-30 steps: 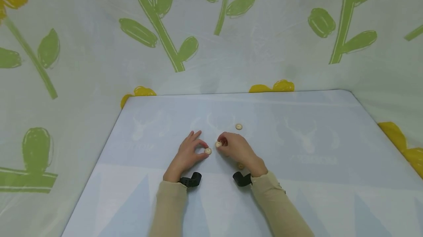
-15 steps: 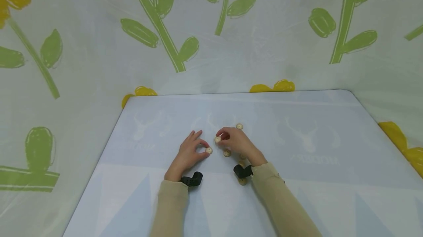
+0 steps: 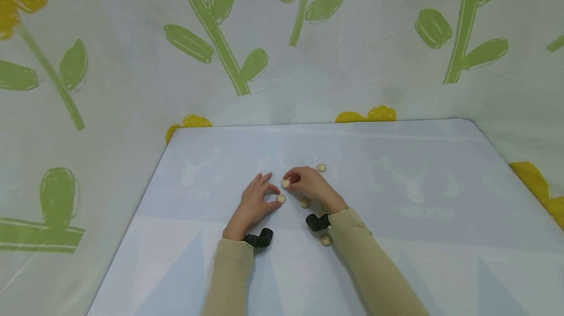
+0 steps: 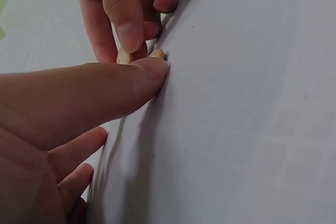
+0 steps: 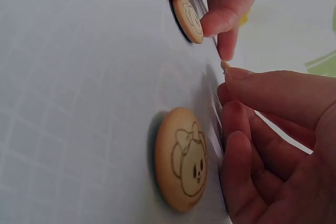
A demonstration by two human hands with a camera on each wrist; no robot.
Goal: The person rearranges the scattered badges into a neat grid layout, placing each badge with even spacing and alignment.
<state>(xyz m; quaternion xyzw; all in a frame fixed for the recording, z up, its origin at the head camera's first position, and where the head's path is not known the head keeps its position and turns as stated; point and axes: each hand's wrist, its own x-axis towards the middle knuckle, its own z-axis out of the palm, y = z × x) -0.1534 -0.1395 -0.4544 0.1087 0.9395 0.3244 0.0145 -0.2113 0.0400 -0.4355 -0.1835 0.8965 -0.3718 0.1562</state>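
Observation:
My left hand pinches the rim of a round wooden disc between thumb and index finger, the other fingers spread. In the right wrist view this disc shows a line-drawn face, lies low at the table and has a dark underside. Just beyond it, my right hand holds a second wooden disc between thumb and fingertips. The right wrist view catches this disc nearly edge-on, raised off the surface. Beneath the right hand rests another disc with a bow-wearing animal face.
More discs lie about the right hand: one disc behind it, one below the palm, another near the wrist camera. The pale table ends at a flower-printed cloth.
My right hand has moved left and slightly away from the body with its disc, uncovering discs that lay under it. The left hand keeps its pinch almost in place.

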